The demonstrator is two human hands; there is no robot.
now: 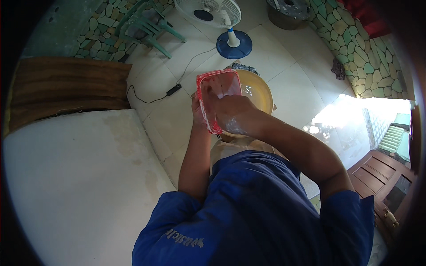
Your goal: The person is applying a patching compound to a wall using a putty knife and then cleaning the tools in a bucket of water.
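Note:
A rectangular plastic container (200, 99) with a red rim is tilted in front of me, with white suds along its edges. My left hand (196, 108) grips it by its left side, and most of those fingers are hidden behind the wall. Inside the container is my right hand (234, 111), its wrist streaked with white foam. The fingers there are dim and partly hidden, so I cannot tell whether they hold anything. Below and behind the container is a round yellow basin (264, 91), apart from or touching it I cannot tell. Patterned cloth (244, 67) shows at the basin's far edge.
A standing fan (233, 44) with a blue base is ahead, its cable running to a black power strip (174, 89). A green plastic chair (153, 31) stands far left. A dark tub (287, 15) is far right. A white surface (80, 177) fills the left; a brown door (381, 177) is right.

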